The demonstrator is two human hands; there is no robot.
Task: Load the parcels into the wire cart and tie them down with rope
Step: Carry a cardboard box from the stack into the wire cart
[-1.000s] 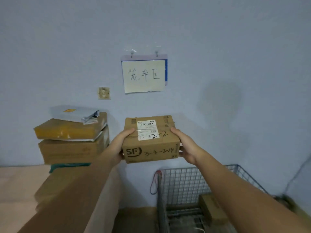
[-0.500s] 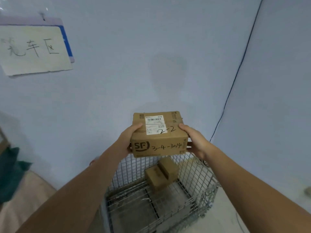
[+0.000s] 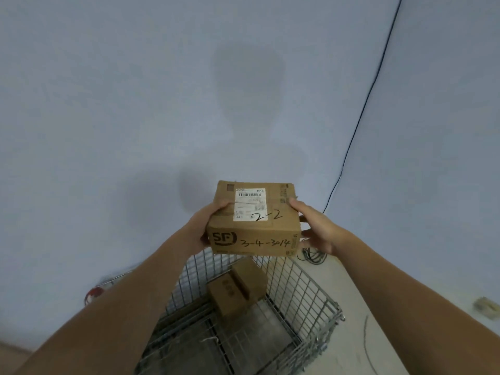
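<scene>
Parcel (image 3: 254,220), frame centre: left hand (image 3: 201,231), right hand (image 3: 319,228) clamped on sides; lower level into wire cart (image 3: 305,293), beside loaded boxes (image 3: 238,288).

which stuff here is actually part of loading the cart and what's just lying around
Part of the job:
- SF box, held by the left hand and right hand
- wire cart
- small boxes already in the cart

Just lying about:
- black cable down the wall
- coiled wire on the floor
- small object on the floor, far right
</scene>
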